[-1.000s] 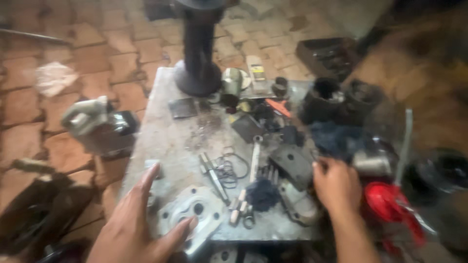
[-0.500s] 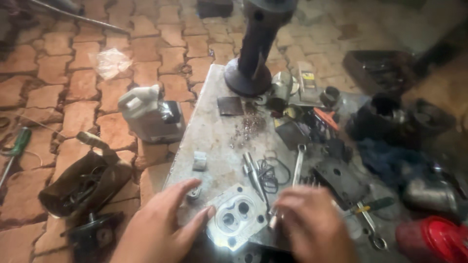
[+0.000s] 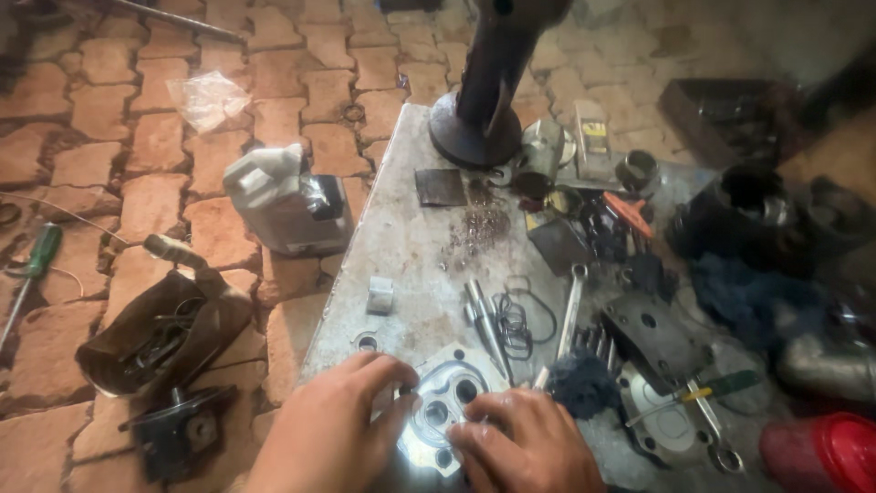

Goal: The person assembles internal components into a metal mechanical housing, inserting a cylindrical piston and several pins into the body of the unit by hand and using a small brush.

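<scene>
a: state the position of the metal housing plate.
b: it lies flat at the near edge of the desk, between both hands.

a: state the grip of each hand.
b: left hand: fingers curled over the plate's left edge, holding it. right hand: fingers bent and pressed onto its near right face; whether they clasp anything cannot be told.

a: list the containers.
b: a white jug on the brick floor, left of the desk, contents not visible. a dark open pouch nearer left, holding dark metal parts. a red container at near right.
</scene>
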Available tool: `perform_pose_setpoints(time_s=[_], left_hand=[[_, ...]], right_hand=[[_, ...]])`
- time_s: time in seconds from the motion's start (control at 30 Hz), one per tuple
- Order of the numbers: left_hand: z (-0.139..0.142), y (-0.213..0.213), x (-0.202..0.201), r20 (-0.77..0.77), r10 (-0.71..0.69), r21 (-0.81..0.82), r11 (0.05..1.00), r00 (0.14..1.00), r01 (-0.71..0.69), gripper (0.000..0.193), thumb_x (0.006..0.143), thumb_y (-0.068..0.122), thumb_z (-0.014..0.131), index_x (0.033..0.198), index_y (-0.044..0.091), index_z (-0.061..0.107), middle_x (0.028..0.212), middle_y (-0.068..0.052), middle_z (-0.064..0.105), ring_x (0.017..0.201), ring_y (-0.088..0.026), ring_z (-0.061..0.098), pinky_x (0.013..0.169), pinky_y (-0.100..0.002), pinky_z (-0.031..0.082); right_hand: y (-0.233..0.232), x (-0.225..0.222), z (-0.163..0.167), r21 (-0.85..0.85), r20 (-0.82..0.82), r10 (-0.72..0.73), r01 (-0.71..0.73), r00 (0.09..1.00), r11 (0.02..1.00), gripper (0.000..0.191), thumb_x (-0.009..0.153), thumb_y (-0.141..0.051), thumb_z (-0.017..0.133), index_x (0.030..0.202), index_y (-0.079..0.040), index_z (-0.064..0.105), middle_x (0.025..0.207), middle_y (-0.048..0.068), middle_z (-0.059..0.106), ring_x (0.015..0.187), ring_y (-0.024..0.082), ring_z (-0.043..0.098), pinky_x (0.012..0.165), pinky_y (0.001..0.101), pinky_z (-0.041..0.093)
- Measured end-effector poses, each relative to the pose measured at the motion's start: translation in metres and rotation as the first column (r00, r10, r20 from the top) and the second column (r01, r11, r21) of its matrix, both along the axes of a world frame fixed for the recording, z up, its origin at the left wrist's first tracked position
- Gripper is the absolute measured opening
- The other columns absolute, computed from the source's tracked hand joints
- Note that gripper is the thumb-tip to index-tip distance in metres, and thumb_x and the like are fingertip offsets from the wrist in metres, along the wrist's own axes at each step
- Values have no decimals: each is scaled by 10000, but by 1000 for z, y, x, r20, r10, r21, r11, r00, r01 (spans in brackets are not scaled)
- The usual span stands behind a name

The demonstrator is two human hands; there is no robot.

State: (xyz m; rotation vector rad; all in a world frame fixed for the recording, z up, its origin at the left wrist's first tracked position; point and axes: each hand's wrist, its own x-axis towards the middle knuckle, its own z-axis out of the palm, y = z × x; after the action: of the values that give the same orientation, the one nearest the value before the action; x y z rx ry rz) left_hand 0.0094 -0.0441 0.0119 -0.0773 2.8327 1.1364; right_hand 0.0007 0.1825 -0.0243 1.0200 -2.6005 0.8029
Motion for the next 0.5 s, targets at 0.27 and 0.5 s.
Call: perform_pose_setpoints(time_s=[0.27, 0.5], left_hand=[[-8, 4, 4, -50, -21, 9, 1000, 999, 21, 236, 855, 261, 699, 1079, 215, 757, 1106, 2, 730, 839, -268, 730, 737, -393, 572], [-19, 5, 10, -173, -177, -77, 983, 969, 166, 362, 936, 396, 707, 1258, 232, 738, 1265, -58, 683, 1041, -290, 706, 849, -407, 548]], right_hand=[[-1, 7, -5, 66, 26, -45, 43, 999, 997, 134, 794, -241, 821, 923, -215, 798, 957, 24, 721, 948, 220, 711, 796, 421, 558], [6, 11, -9, 140, 64, -62, 53, 996, 989, 291, 781, -280, 791, 1071, -252, 794, 1158, 67, 698, 1117, 286, 657, 934, 484, 515]])
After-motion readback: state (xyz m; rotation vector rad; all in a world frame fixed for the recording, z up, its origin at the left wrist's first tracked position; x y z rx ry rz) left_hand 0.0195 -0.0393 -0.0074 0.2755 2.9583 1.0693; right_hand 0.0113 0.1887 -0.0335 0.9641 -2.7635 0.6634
